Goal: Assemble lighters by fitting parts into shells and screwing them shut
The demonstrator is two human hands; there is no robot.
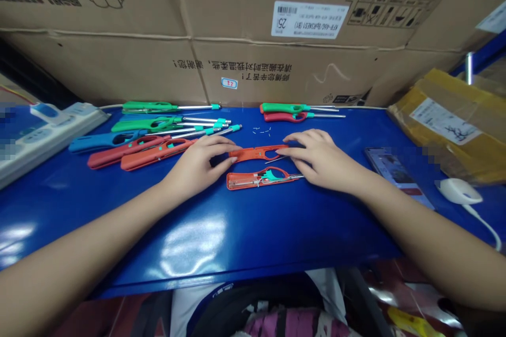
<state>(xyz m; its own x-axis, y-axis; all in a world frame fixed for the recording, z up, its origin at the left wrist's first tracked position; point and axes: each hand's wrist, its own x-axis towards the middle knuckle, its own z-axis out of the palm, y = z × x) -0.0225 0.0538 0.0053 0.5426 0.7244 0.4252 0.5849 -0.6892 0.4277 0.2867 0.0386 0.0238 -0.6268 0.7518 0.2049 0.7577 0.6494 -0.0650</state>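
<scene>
An orange lighter half-shell lies crosswise between my hands. My left hand pinches its left end between thumb and fingers. At its right end, the fingertips of my right hand grip the looped part. Just in front lies an opened long-nosed lighter, its inner parts and a teal trigger exposed. The tip of its metal tube is hidden beneath my right hand. Behind the half-shell, several tiny white pieces are scattered on the blue table.
Several lighters in green, blue, red and orange lie at the left. A green lighter and a red one rest at the back. Around the edges are a power strip, phone, white corded device and cardboard wall.
</scene>
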